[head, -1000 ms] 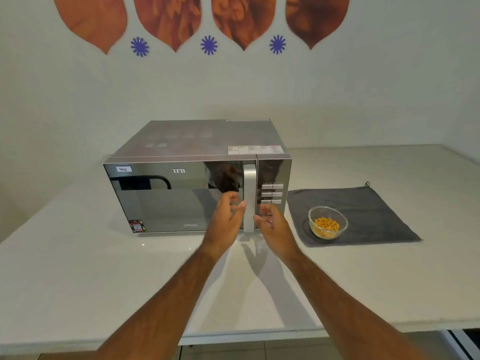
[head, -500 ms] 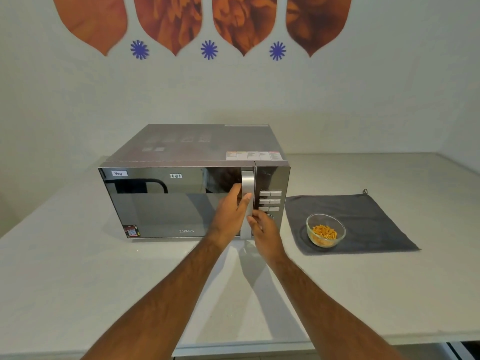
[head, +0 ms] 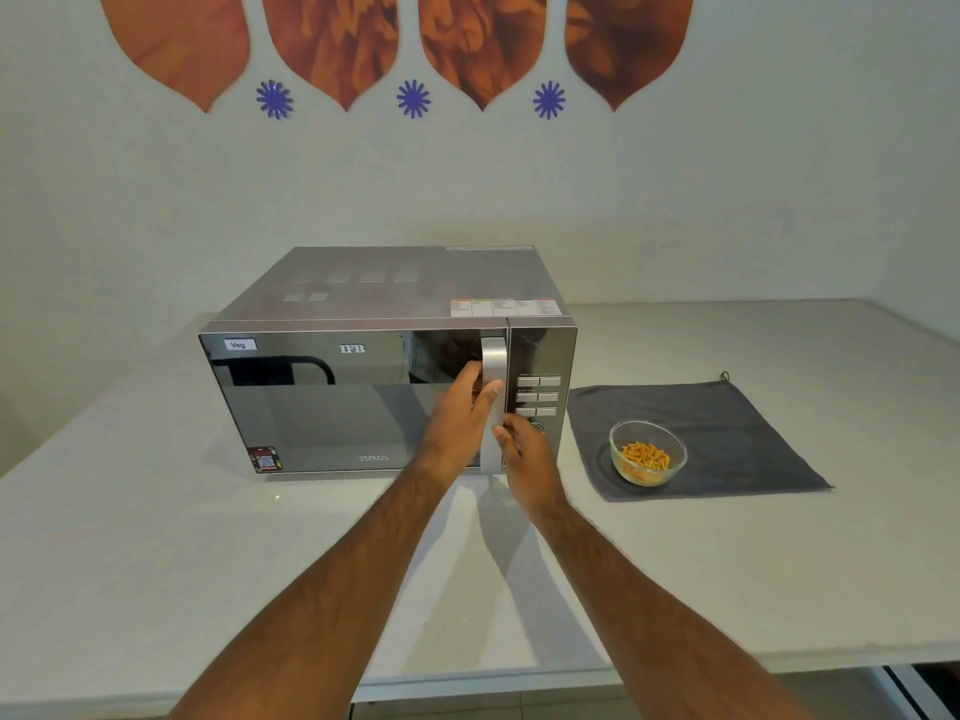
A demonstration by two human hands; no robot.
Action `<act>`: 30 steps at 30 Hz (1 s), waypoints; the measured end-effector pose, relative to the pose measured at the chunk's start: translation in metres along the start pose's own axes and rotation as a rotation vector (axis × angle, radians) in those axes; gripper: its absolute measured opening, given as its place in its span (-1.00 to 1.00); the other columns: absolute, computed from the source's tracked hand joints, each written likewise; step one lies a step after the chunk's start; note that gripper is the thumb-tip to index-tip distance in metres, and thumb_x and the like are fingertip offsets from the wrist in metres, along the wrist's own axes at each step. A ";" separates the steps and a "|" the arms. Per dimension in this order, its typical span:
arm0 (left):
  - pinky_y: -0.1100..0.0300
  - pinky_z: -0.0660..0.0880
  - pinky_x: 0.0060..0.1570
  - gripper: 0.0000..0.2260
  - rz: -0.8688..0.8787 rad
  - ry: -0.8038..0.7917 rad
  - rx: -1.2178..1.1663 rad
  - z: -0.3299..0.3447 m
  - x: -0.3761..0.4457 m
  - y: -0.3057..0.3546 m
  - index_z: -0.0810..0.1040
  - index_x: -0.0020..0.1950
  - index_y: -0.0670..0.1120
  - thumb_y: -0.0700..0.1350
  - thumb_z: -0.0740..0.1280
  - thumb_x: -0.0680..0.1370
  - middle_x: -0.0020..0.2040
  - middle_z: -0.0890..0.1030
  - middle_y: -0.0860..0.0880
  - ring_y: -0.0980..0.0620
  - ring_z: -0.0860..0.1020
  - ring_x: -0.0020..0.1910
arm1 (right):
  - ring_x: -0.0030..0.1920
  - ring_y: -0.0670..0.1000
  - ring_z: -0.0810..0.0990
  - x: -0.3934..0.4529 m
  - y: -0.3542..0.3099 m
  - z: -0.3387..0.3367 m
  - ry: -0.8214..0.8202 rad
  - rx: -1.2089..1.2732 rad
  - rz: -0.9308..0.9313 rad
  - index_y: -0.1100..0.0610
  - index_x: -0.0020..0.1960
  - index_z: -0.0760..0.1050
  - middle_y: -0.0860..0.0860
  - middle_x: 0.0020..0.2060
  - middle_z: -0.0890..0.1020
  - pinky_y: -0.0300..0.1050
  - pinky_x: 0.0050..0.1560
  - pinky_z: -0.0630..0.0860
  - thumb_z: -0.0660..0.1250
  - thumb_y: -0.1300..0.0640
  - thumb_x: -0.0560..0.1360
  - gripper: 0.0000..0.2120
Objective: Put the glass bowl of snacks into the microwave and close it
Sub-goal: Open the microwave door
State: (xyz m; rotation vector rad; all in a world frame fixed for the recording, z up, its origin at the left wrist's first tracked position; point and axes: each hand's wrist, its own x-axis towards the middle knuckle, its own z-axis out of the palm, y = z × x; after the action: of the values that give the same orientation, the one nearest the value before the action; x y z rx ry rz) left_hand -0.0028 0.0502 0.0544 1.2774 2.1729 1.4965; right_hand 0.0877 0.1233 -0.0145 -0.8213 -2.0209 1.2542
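A silver microwave (head: 363, 304) with a dark mirrored door stands on the white counter, its door closed. My left hand (head: 460, 413) wraps around the vertical silver door handle (head: 493, 356) from the left. My right hand (head: 524, 452) touches the lower part of the same handle from the right, fingers curled against it. A glass bowl (head: 648, 454) holding orange snacks sits to the right of the microwave, apart from both hands.
The bowl rests on a dark grey cloth (head: 727, 423) spread on the white counter (head: 156, 563). The control buttons (head: 538, 394) are just right of the handle. The counter's front edge runs near the bottom of the view. A wall stands behind.
Both hands moved forward from just in front of the door onto the handle; the left hand closed around it. The door stays closed and the bowl has not moved.
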 end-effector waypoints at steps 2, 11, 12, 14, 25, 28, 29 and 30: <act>-0.07 0.57 0.39 -0.63 0.003 0.003 -0.002 -0.001 -0.002 0.001 0.43 0.53 -0.08 0.02 0.23 0.76 0.40 0.60 -0.09 -0.09 0.58 0.38 | 0.27 0.08 0.62 0.000 0.000 0.000 0.000 0.001 -0.002 0.15 0.41 0.50 0.09 0.29 0.65 0.04 0.41 0.55 0.18 -0.01 0.73 -0.64; 0.19 0.49 0.27 -0.58 0.008 -0.005 -0.014 -0.006 -0.023 -0.011 0.41 0.57 -0.03 0.07 0.26 0.73 0.46 0.58 -0.06 -0.02 0.55 0.41 | 0.23 0.02 0.64 -0.025 0.011 0.002 0.007 0.047 -0.032 0.10 0.39 0.54 0.04 0.24 0.68 -0.05 0.34 0.56 0.21 -0.03 0.72 -0.67; 0.19 0.48 0.26 -0.57 0.003 -0.004 -0.016 -0.006 -0.024 -0.011 0.41 0.58 -0.03 0.08 0.26 0.73 0.46 0.58 -0.05 -0.02 0.55 0.40 | 0.23 0.03 0.64 -0.026 0.010 0.002 0.007 0.050 -0.034 0.11 0.39 0.54 0.05 0.24 0.68 -0.02 0.35 0.57 0.21 -0.02 0.72 -0.66; 0.22 0.47 0.23 -0.56 0.000 0.001 -0.007 -0.007 -0.027 -0.011 0.41 0.58 -0.01 0.11 0.26 0.73 0.43 0.58 0.02 0.04 0.56 0.37 | 0.24 0.04 0.64 -0.029 0.008 0.001 -0.005 0.054 -0.039 0.13 0.39 0.54 0.06 0.24 0.68 0.04 0.37 0.57 0.21 -0.02 0.72 -0.66; 0.38 0.46 0.16 -0.55 -0.027 0.024 -0.007 -0.015 -0.055 -0.010 0.43 0.56 0.07 0.19 0.27 0.70 0.36 0.55 0.18 0.24 0.52 0.24 | 0.22 0.00 0.67 -0.058 0.009 -0.007 -0.057 0.087 -0.101 0.12 0.39 0.57 0.02 0.21 0.71 0.03 0.34 0.59 0.24 0.04 0.72 -0.68; 0.10 0.54 0.34 -0.50 -0.036 0.019 -0.024 -0.017 -0.065 -0.009 0.42 0.59 0.01 0.17 0.28 0.70 0.50 0.55 0.01 0.05 0.54 0.39 | 0.21 -0.05 0.68 -0.069 0.012 -0.012 -0.079 0.096 -0.113 0.07 0.37 0.60 -0.04 0.20 0.72 -0.09 0.30 0.60 0.28 0.02 0.70 -0.70; 0.02 0.54 0.38 -0.50 -0.037 0.018 -0.029 -0.018 -0.069 -0.008 0.43 0.59 0.00 0.17 0.28 0.70 0.50 0.56 -0.01 0.01 0.55 0.42 | 0.19 -0.08 0.68 -0.071 0.014 -0.015 -0.084 0.097 -0.113 0.06 0.35 0.61 -0.06 0.19 0.72 -0.12 0.27 0.60 0.29 0.02 0.69 -0.71; -0.01 0.55 0.39 -0.51 -0.035 0.021 -0.035 -0.020 -0.073 -0.007 0.44 0.59 -0.01 0.17 0.29 0.69 0.48 0.58 -0.02 -0.01 0.56 0.41 | 0.17 -0.10 0.69 -0.075 0.017 -0.017 -0.085 0.094 -0.110 0.05 0.32 0.63 -0.08 0.16 0.73 -0.15 0.23 0.61 0.31 0.01 0.68 -0.73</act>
State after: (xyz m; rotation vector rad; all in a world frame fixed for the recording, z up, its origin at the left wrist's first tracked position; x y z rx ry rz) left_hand 0.0256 -0.0180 0.0368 1.2120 2.1606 1.5339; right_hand 0.1501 0.0809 -0.0375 -0.6137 -2.0275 1.3303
